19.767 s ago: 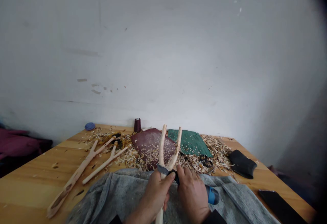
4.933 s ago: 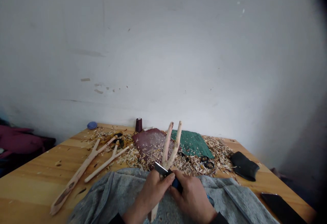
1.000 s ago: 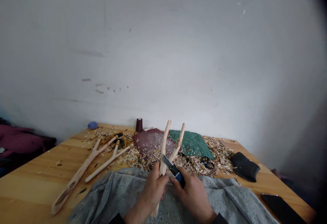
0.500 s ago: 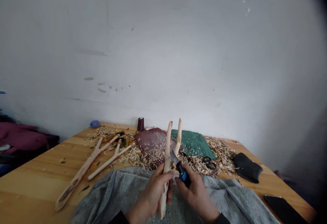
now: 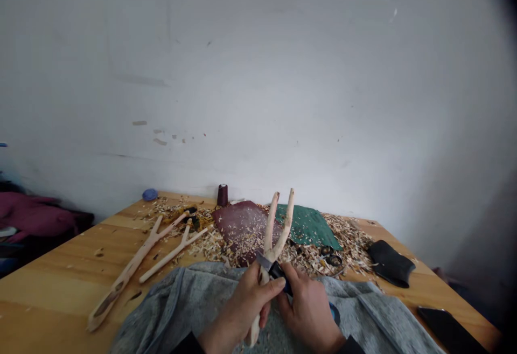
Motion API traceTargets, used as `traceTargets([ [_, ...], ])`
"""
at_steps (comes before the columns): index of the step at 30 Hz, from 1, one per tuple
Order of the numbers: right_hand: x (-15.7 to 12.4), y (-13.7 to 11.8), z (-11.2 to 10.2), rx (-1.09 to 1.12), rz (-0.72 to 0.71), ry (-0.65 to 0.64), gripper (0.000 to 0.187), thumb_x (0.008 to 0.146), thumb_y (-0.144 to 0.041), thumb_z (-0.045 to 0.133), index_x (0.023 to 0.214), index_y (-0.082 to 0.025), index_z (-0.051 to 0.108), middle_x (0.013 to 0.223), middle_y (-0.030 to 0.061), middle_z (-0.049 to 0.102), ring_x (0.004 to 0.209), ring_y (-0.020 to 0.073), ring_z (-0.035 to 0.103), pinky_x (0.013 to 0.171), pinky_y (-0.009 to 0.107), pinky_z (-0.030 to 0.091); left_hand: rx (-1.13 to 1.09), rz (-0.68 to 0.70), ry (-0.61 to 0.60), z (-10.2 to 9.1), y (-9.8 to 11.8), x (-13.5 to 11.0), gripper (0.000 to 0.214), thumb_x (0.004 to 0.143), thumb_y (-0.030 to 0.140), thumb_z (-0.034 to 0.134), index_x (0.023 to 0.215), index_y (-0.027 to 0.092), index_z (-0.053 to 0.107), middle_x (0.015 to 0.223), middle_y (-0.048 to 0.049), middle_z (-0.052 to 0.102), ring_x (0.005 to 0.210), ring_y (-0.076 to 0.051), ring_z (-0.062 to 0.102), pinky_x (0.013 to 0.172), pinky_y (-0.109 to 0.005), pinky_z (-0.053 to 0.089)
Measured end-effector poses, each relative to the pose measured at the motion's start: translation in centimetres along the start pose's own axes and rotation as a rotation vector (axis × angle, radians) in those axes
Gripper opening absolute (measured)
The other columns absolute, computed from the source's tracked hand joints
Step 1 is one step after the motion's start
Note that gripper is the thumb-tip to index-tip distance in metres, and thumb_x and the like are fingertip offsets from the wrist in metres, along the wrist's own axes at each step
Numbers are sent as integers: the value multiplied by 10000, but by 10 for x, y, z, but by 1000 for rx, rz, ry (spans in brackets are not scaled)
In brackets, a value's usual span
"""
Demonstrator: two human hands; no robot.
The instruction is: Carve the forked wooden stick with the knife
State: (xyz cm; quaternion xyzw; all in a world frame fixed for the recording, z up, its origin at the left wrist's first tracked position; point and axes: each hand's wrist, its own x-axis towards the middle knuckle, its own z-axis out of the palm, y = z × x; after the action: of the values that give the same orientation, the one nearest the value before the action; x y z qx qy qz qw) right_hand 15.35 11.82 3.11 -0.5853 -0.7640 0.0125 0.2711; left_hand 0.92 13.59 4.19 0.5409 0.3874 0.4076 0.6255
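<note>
My left hand point(image 5: 247, 301) is wrapped round the stem of a pale forked stick point(image 5: 277, 226) whose two prongs point up and away from me. My right hand point(image 5: 307, 311) grips a knife with a blue and black handle point(image 5: 283, 278). Its blade point(image 5: 263, 260) lies against the stick just below the fork, and my left thumb rests by the blade's back. Both hands are above a grey cloth point(image 5: 189, 305) that covers the near part of the wooden table point(image 5: 52, 284).
Two more forked sticks point(image 5: 133, 268) lie at the left. Wood shavings point(image 5: 347, 238) are heaped beyond the cloth, over a maroon piece point(image 5: 238, 224) and a green piece point(image 5: 309, 224). A dark spool point(image 5: 222, 195), a blue disc point(image 5: 149, 194), a black pouch point(image 5: 391, 262) and a phone point(image 5: 448, 330) lie about.
The stick has turned so its prongs spread apart again. The knife has dropped from beside the prong to the stem just under the fork, and my hands have come together.
</note>
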Motion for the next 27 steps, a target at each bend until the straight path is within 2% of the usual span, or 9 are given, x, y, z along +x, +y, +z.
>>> traceTargets([
  [6, -2, -2, -5, 27, -80, 7, 305, 758, -193, 483, 1054, -201, 557, 916, 61, 671, 850, 224, 647, 724, 291, 435, 105, -17, 3, 0, -6, 3, 504, 672, 683, 638, 767, 200, 534, 334, 111, 380, 254, -68, 298, 269, -183, 254],
  [11, -1, -3, -6, 38, -59, -8, 203, 791, -195, 479, 974, -211, 566, 860, 41, 673, 815, 211, 650, 695, 277, 425, -26, -46, 76, 1, -9, 6, 582, 640, 787, 578, 625, 219, 447, 423, 100, 407, 264, -51, 328, 260, -185, 268],
  [14, 0, -3, -3, -4, -41, -13, 205, 819, -196, 485, 1007, -205, 567, 866, 48, 684, 813, 217, 666, 691, 284, 441, -47, -42, 105, 1, -11, 8, 594, 672, 807, 519, 663, 215, 458, 472, 94, 438, 263, -48, 340, 251, -182, 266],
  [17, 1, -1, 3, -98, -37, 19, 208, 868, -208, 478, 1057, -192, 566, 911, 73, 697, 810, 226, 680, 661, 289, 462, -10, -13, 126, -2, -15, 10, 583, 672, 794, 537, 739, 219, 467, 501, 103, 456, 263, -50, 356, 248, -177, 273],
  [20, 2, 2, 11, -161, -62, 66, 305, 873, -192, 498, 1176, -175, 531, 997, 100, 706, 850, 225, 691, 680, 291, 496, 28, 3, 138, -4, -19, 14, 568, 679, 778, 545, 787, 226, 466, 489, 114, 440, 261, -59, 359, 245, -176, 278],
  [24, 2, 9, 17, -151, -123, 149, 417, 881, -193, 486, 1296, -167, 453, 1115, 123, 695, 901, 226, 694, 733, 312, 533, 53, 14, 100, -5, -18, 15, 527, 714, 728, 558, 872, 229, 489, 478, 126, 420, 254, -63, 335, 244, -181, 278],
  [27, 1, 10, 14, -109, -157, 197, 458, 904, -216, 459, 1352, -142, 391, 1130, 136, 691, 896, 227, 698, 726, 321, 546, 64, 9, 102, -4, -15, 13, 516, 734, 718, 547, 891, 230, 491, 488, 125, 418, 257, -57, 335, 254, -177, 283],
])
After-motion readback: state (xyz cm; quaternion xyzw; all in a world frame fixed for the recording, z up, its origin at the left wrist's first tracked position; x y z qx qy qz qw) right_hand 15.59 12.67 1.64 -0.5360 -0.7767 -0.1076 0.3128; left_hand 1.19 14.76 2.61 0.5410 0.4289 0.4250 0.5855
